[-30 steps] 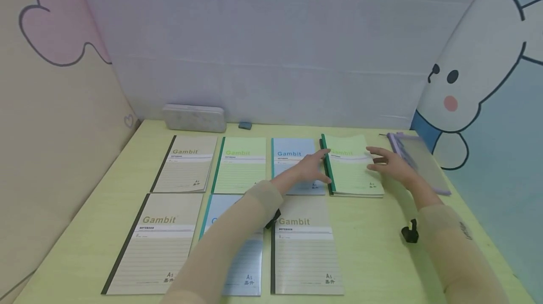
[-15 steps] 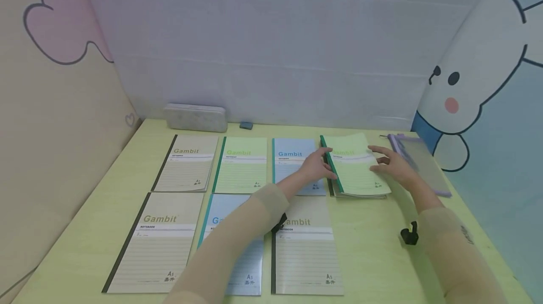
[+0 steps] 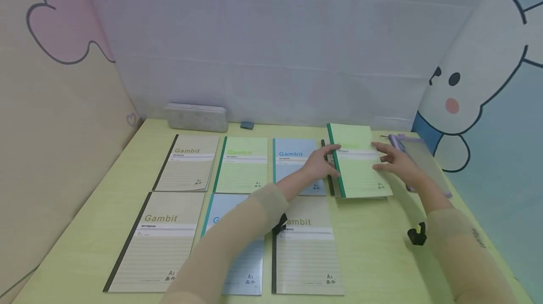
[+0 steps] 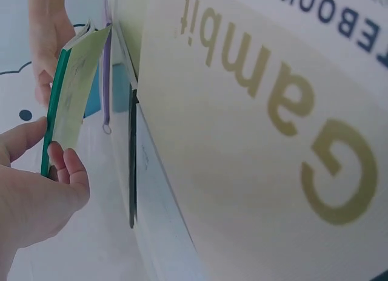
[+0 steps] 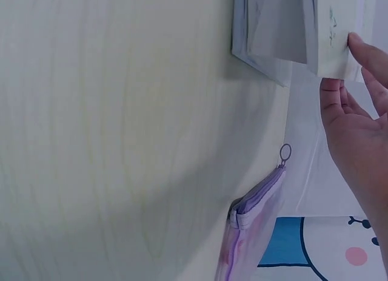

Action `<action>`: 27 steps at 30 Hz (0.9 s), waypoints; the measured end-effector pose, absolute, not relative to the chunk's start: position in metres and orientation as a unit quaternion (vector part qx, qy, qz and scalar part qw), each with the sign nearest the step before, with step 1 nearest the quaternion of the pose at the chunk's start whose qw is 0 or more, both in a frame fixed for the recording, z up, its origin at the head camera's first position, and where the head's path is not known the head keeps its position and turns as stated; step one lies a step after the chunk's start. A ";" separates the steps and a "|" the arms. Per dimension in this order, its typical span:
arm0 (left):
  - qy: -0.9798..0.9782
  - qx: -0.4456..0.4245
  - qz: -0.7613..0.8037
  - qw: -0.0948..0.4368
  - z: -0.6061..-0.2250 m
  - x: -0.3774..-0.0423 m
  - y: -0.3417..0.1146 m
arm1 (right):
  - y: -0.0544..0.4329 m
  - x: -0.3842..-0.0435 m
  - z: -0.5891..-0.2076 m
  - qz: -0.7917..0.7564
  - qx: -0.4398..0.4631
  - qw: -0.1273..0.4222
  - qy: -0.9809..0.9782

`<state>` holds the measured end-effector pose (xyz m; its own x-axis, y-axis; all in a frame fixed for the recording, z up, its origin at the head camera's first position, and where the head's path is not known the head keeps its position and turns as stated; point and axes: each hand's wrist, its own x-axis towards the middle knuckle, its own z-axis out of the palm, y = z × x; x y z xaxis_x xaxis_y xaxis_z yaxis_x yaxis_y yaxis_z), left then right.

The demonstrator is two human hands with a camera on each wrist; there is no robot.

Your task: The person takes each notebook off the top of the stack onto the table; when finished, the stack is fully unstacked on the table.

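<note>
Both hands hold a green notebook (image 3: 360, 176) with a dark green spine, raised at the back right of the table. My left hand (image 3: 318, 164) pinches its spine, thumb on one side and fingers on the other, as the left wrist view shows. Along the opposite edge, my right hand (image 3: 399, 162) grips it between thumb and fingers; the right wrist view shows the pages (image 5: 309, 32) hanging partly apart. Beneath lies a dark-spined notebook (image 3: 332, 187), mostly covered by the green one. A blue notebook (image 3: 292, 146) sits under the left wrist, partly hidden.
Grey notebooks (image 3: 152, 247), another green one (image 3: 240, 167) and a blue one (image 3: 243, 275) lie in two rows on the yellow table (image 3: 373, 257). A purple-trimmed mesh pouch (image 3: 428, 162) is at the right. A grey case (image 3: 197, 118) and small blue block (image 3: 247, 125) stand along the back.
The green notebook has come up off the dark-spined one below and moved slightly right, its top edge now higher in view. Both hands moved a little right with it, now gripping its edges.
</note>
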<state>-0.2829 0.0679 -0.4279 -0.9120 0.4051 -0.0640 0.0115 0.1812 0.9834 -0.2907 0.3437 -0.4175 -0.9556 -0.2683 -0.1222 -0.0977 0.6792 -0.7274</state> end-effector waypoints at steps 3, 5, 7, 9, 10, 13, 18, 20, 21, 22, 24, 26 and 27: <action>0.743 0.147 0.633 0.157 -0.422 -0.280 0.067 | 0.343 -0.288 -0.410 -0.380 -0.105 0.124 0.911; 0.741 0.159 0.633 0.159 -0.418 -0.278 0.067 | 0.344 -0.287 -0.406 -0.376 -0.105 0.134 0.911; 0.738 0.168 0.633 0.161 -0.414 -0.277 0.066 | 0.345 -0.285 -0.401 -0.374 -0.101 0.138 0.911; 0.737 0.175 0.633 0.162 -0.411 -0.275 0.065 | 0.346 -0.282 -0.396 -0.370 -0.095 0.130 0.915; 0.737 0.177 0.633 0.161 -0.409 -0.274 0.064 | 0.345 -0.281 -0.392 -0.366 -0.093 0.120 0.918; 0.734 0.177 0.636 0.160 -0.402 -0.271 0.062 | 0.342 -0.277 -0.383 -0.337 -0.092 0.077 0.934; 0.739 0.172 0.630 0.162 -0.391 -0.263 0.058 | 0.343 -0.268 -0.369 -0.306 -0.115 0.053 0.943; 0.751 0.174 0.616 0.161 -0.388 -0.260 0.055 | 0.345 -0.264 -0.364 -0.306 -0.130 0.058 0.941; 0.758 0.178 0.607 0.162 -0.387 -0.258 0.055 | 0.346 -0.262 -0.363 -0.304 -0.136 0.058 0.941; 0.764 0.183 0.597 0.164 -0.387 -0.256 0.054 | 0.347 -0.260 -0.363 -0.306 -0.144 0.058 0.939; 0.776 0.198 0.576 0.167 -0.388 -0.252 0.052 | 0.348 -0.255 -0.361 -0.312 -0.162 0.060 0.934; 0.790 0.218 0.548 0.169 -0.391 -0.247 0.051 | 0.348 -0.249 -0.361 -0.319 -0.182 0.062 0.928; 0.798 0.228 0.532 0.168 -0.393 -0.244 0.050 | 0.347 -0.246 -0.360 -0.321 -0.189 0.062 0.926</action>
<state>-0.2439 0.0500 -0.3928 -0.8394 0.5429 -0.0244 0.1862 0.3294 0.9256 -0.2464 0.3471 -0.3601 -0.9208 -0.3900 0.0068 -0.3107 0.7228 -0.6172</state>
